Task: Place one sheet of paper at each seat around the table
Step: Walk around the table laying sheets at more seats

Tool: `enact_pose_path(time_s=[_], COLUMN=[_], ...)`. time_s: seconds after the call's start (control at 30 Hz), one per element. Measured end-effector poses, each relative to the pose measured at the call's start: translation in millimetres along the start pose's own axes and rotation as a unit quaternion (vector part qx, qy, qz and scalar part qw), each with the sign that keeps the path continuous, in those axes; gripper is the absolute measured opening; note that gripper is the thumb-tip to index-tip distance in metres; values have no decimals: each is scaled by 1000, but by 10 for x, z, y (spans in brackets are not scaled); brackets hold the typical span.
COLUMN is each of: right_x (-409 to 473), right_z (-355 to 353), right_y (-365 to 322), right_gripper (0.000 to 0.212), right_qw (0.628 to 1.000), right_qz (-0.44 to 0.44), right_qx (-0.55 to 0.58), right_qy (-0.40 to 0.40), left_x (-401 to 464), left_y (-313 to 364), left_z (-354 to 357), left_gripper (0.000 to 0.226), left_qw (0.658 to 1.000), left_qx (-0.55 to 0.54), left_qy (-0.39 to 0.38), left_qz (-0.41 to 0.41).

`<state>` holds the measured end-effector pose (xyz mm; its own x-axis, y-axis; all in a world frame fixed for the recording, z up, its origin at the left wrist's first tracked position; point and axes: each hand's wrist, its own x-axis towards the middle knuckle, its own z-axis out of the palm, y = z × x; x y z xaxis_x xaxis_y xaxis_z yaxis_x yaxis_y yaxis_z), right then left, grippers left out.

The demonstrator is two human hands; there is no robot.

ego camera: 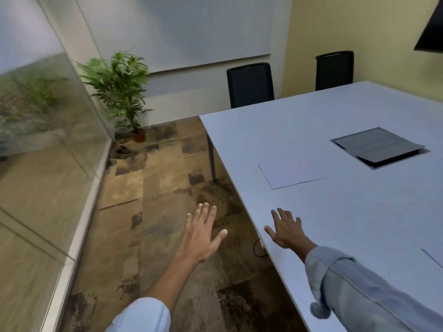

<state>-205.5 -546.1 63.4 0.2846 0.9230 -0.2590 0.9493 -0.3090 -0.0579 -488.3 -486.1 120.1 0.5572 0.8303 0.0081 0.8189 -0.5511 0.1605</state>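
A white sheet of paper lies flat on the large white table, a little in from its left edge. The corner of a second sheet shows at the right border of the view. My left hand hovers over the floor beside the table, fingers spread and holding nothing. My right hand is over the table near its left edge, below the first sheet, fingers apart and empty.
Two black chairs stand at the far side of the table. A grey cable hatch is set into the tabletop. A potted plant stands in the corner by a glass wall. A dark screen hangs at top right.
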Motion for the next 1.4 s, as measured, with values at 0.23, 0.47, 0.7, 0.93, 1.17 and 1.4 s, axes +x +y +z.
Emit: enact_pose_path(time_s=[0.23, 0.47, 0.7, 0.93, 1.17, 1.4], right_x=[1054, 1953, 3080, 3916, 3994, 4184], right_z=[-60, -331, -357, -163, -83, -78], right_y=[-332, -419, -227, 150, 224, 13], right_gripper=[71, 72, 77, 72, 51, 64], right_qw=[993, 973, 953, 905, 866, 857], right_qz=[106, 218, 282, 367, 413, 446], right_qx=[47, 77, 107, 210, 280, 254], right_qy=[-7, -19, -24, -46, -38, -43], left_x=[1721, 3325, 4879, 6194, 7134, 7386], left_y=[-746, -1099, -973, -693, -271, 228], left_z=[166, 95, 368, 749, 979, 1302], left_gripper=[79, 81, 76, 73, 72, 59], left_qw=[994, 977, 945, 888, 846, 809], left_qx=[1, -1, 44, 119, 134, 52], left_qy=[-48, -87, -142, -216, -247, -377], left_qz=[102, 193, 292, 389, 453, 447])
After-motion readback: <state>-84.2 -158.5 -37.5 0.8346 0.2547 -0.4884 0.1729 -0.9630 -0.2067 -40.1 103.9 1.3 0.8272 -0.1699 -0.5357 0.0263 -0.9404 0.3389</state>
